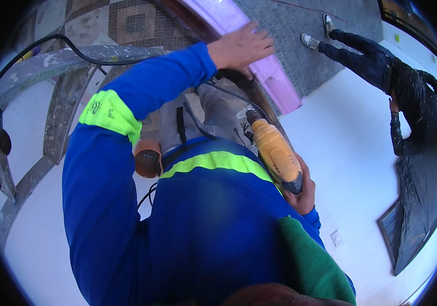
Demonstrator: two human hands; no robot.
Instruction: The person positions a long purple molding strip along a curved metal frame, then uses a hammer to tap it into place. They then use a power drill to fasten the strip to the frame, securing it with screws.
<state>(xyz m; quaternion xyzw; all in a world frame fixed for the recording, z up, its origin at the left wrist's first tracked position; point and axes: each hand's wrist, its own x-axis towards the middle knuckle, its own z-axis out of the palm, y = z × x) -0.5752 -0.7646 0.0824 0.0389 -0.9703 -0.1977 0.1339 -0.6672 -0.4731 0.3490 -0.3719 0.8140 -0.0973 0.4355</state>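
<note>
A paint-spotted grey frame [57, 109] stands left of the person; a co-worker [415, 97] in dark clothes is well apart, right. The left hand [241, 49] lies across a lilac bar [274, 76], between its ends; whether it grips cannot be told. The right hand [305, 191] is closed round the rear of a yellow drill [276, 153], beside the waist, nose toward the bar's lower end. Good handling likely means a firm wrist and the black cable [236, 95] clear of the chuck.
</note>
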